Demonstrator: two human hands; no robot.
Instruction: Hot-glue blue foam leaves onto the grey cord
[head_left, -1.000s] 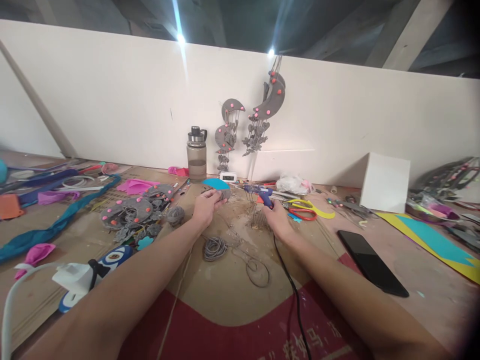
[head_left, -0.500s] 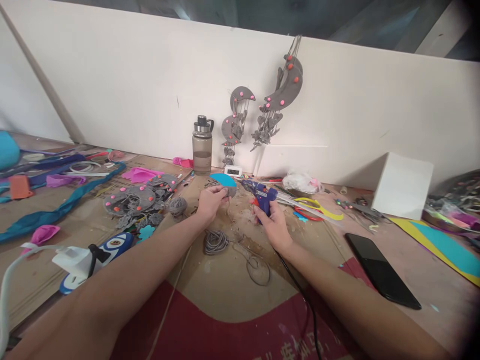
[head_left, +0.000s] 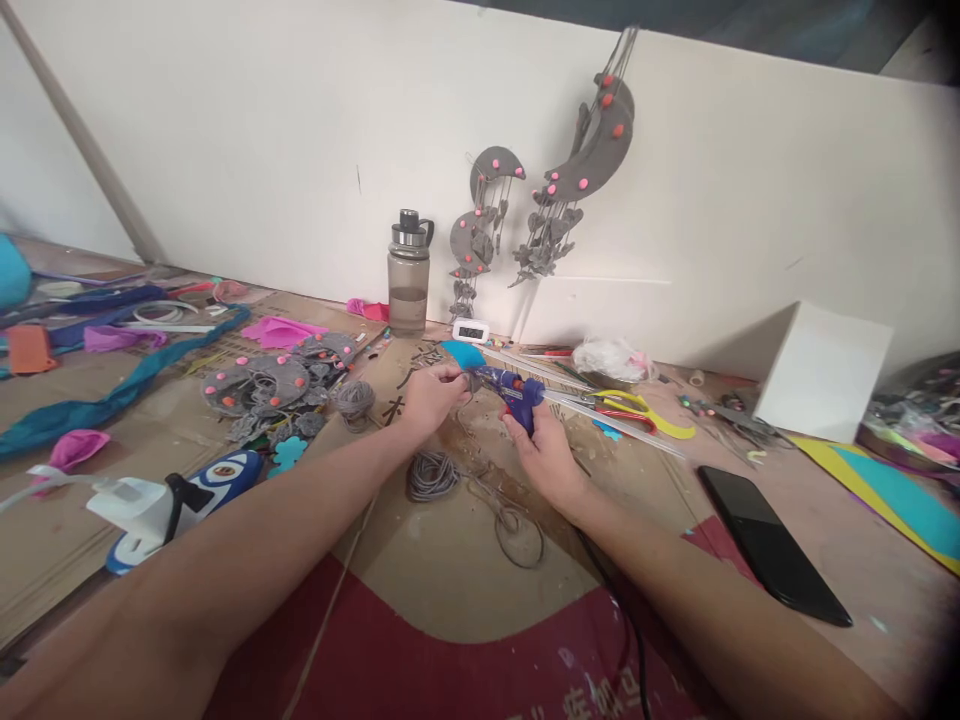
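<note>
Head view: your left hand (head_left: 431,400) pinches a small grey piece with a curved blue sheet (head_left: 465,354) at its far edge, just left of the nozzle; the fingers hide much of the grey part. Your right hand (head_left: 551,460) is closed round the grip of a dark-blue glue gun (head_left: 521,400), hands near but apart. Nozzle points left at the piece, probably so its tip can be steered against a steadied edge; whether they touch, you cannot tell. Beyond the blue sheet, a small white digital clock (head_left: 471,332) sits close, with the smoky plastic bottle (head_left: 409,290) to its left: the tight far side. Behind the gun, a long clear stick (head_left: 652,442) reaches past the red-handled scissors (head_left: 626,418). Black cord (head_left: 641,660) trails toward you beneath the right forearm, leaving the front less crossed. Room looks widest on your near side, over brown-and-red cardboard (head_left: 450,580), though a coil of grey cord (head_left: 433,477) lies low there, its loose loop a likely snag.
</note>
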